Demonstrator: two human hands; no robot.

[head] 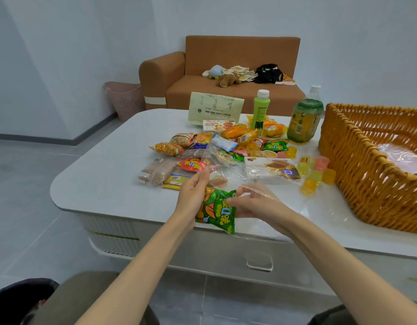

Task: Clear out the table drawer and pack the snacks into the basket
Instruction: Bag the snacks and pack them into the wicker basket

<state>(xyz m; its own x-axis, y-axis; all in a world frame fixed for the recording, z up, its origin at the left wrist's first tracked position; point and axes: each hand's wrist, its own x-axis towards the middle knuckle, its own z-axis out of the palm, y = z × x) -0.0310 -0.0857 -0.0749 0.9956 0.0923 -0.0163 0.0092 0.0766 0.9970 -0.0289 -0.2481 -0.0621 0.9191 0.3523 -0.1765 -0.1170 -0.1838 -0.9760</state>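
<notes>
Head view: left hand [193,195] fingers grip the clear bag [228,168]; right hand [255,204] fingers pinch the green snack packet [216,211] at the bench [97,184] edge, six o'clock. Keep the film taut so the packet slides cleanly; the basket [367,179] waits at three o'clock.

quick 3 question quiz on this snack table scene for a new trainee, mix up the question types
1. True or false: most snack packets lie on the table, outside the wicker basket.
2. What do the left hand and right hand hold between them? A) the green snack packet B) a mug C) a pair of scissors
3. Fill in: the green bottle stands upright and has a ___ cap.

Key: 1 true; 2 A; 3 white.
</notes>
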